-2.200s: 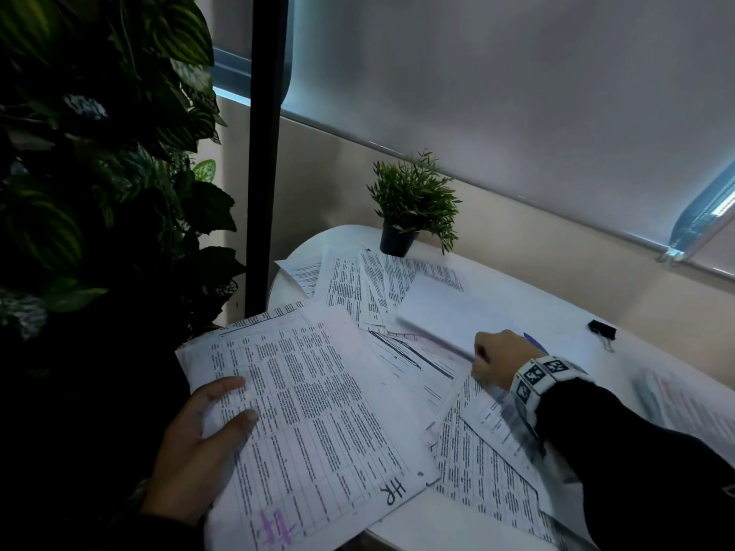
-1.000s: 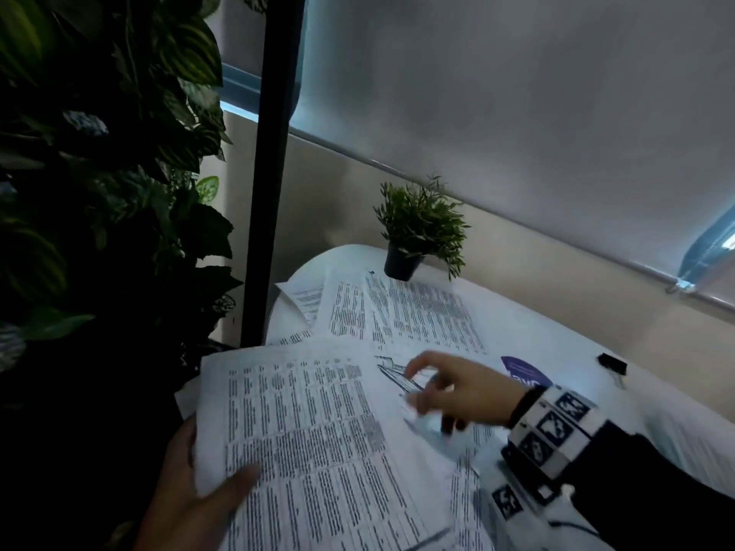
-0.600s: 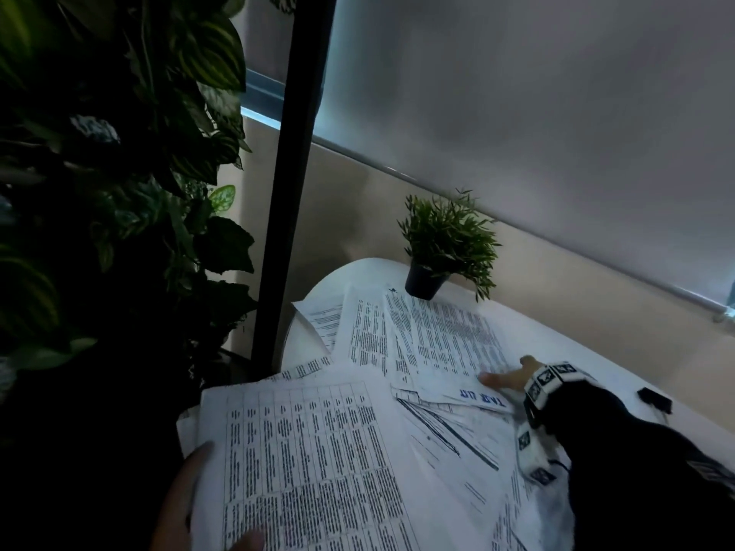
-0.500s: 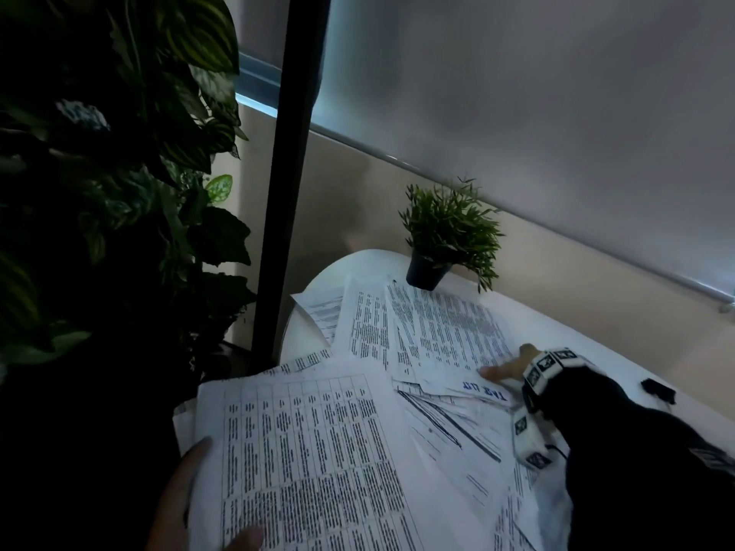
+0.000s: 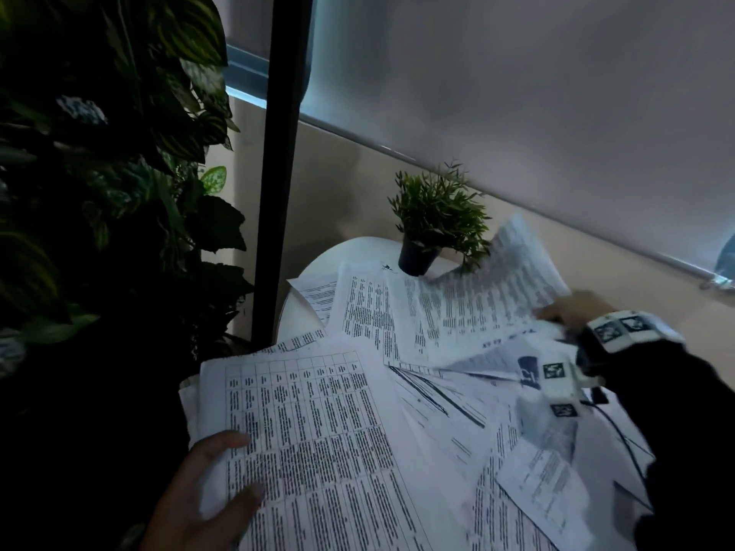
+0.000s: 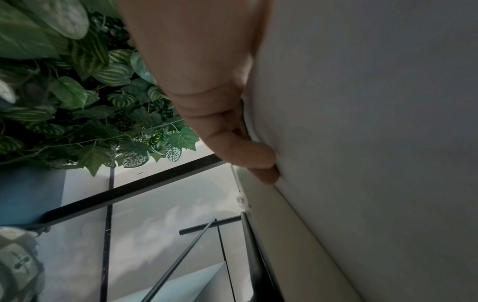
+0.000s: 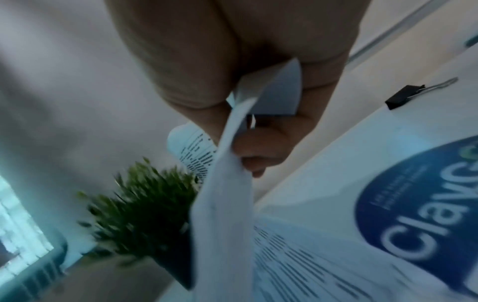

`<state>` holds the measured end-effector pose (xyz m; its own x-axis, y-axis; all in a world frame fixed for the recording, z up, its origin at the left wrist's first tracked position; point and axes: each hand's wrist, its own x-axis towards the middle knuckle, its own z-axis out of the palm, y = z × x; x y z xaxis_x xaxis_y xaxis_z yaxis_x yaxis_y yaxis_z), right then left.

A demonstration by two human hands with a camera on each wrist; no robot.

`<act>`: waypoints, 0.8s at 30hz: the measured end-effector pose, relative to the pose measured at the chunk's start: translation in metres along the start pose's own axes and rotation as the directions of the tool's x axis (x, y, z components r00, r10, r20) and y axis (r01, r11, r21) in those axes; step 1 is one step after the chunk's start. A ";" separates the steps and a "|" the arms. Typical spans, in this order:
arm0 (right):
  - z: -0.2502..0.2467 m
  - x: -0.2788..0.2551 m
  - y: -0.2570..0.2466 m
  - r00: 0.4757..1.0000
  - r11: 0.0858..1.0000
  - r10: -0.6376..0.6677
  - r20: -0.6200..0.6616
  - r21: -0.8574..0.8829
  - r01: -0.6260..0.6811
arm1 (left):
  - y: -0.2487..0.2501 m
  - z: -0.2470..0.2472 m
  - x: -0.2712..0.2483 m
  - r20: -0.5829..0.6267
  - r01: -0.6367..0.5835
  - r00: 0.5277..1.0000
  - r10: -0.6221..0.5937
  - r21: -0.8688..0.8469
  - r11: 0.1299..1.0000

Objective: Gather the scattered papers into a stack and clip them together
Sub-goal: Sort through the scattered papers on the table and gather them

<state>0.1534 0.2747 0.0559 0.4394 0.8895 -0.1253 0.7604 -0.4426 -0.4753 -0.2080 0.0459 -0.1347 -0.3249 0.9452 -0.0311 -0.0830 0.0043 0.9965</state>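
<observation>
Printed papers lie fanned over the round white table (image 5: 318, 260). My left hand (image 5: 210, 483) grips the near stack of papers (image 5: 318, 451) at its left edge, thumb on top. In the left wrist view its fingers (image 6: 245, 155) lie under the stack's blank underside (image 6: 362, 122). My right hand (image 5: 566, 308) pinches the right edge of a printed sheet (image 5: 469, 300) that curls up off the pile. The right wrist view shows the fingers (image 7: 261, 147) closed on that sheet's edge (image 7: 227, 167). A black binder clip (image 7: 401, 98) rests on the table beyond the hand.
A small potted plant (image 5: 435, 220) stands at the table's far edge, right behind the lifted sheet. A black pole (image 5: 278, 173) and a large leafy plant (image 5: 99, 173) rise at the left. A sheet with a blue round logo (image 7: 419, 204) lies under the right hand.
My right hand, flat on the far sheets half a second ago, now pinches one sheet and has raised it toward the potted plant. The left hand keeps its hold on the stack.
</observation>
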 end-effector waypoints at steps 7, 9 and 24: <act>-0.025 -0.081 0.009 0.975 0.788 -0.192 0.112 0.610 0.085 | 0.010 0.004 -0.006 0.007 0.107 0.994 -0.109 -0.245 0.964; -0.007 -0.112 0.013 0.935 0.665 -0.306 0.178 0.743 0.076 | 0.025 0.010 -0.009 -0.006 0.154 0.986 -0.164 -0.319 0.935; 0.093 -0.196 0.023 0.629 0.753 -0.579 0.519 0.044 0.657 | 0.032 0.008 -0.022 -0.082 0.003 0.997 -0.012 -0.104 0.995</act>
<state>0.0399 0.1007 -0.0110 -0.4124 0.8744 -0.2557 0.8399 0.2561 -0.4785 -0.1956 0.0279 -0.1012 -0.4004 0.9150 -0.0491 -0.1818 -0.0268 0.9830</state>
